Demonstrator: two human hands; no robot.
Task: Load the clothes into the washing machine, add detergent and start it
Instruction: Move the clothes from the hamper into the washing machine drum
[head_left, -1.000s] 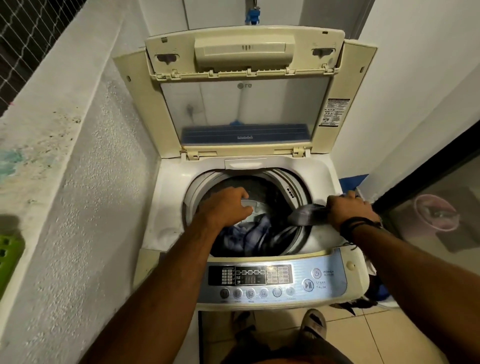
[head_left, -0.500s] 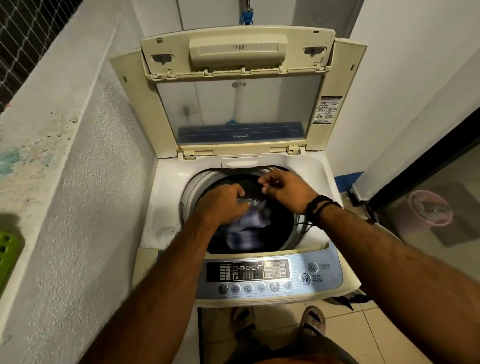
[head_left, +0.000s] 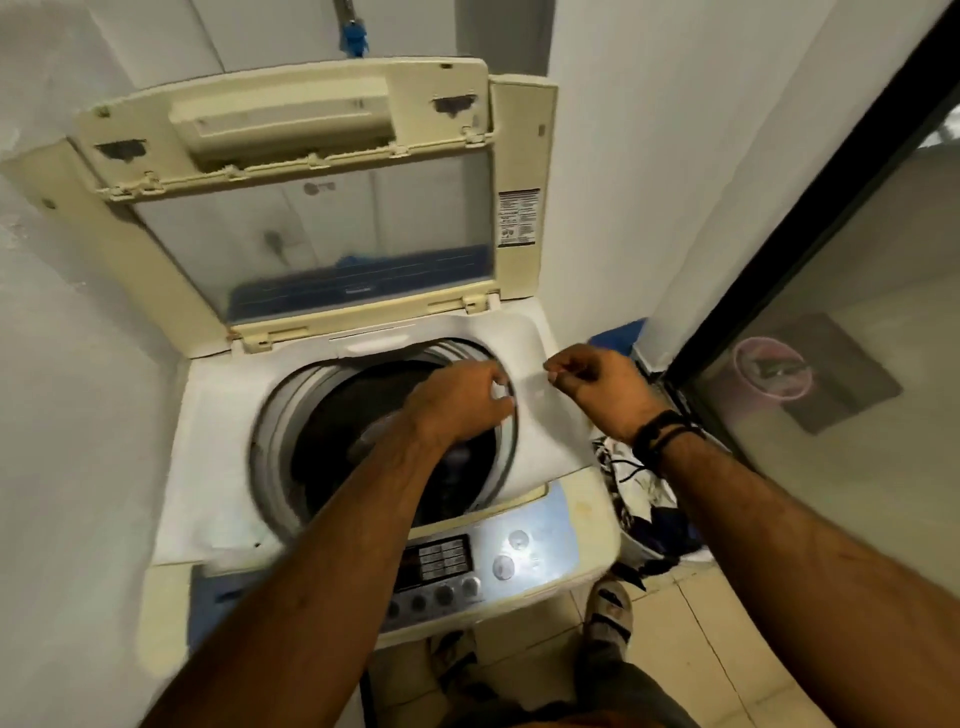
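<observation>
Loading run, hands between grabs

Our left hand (head_left: 462, 400) sits loosely curled, empty, over the yellowed top-load washing machine (head_left: 363, 519) drum; right hand (head_left: 597, 389) fingers curled, pinching nothing visible. Patterned clothes pile (head_left: 639, 499) right of it could get forgotten.

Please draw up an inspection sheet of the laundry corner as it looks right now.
Surface: washing machine top bare, lid raised.
Job's things: drum dark, contents blurred; clothes pile on the floor to the machine's right; detergent not seen.
Clutter: pink tub behind the glass.
Grippers: left hand over the drum, right hand over the rim; both seem empty.
Cables: nothing seen.
Surroundings: white walls, tiled floor, glass door on the right.
</observation>
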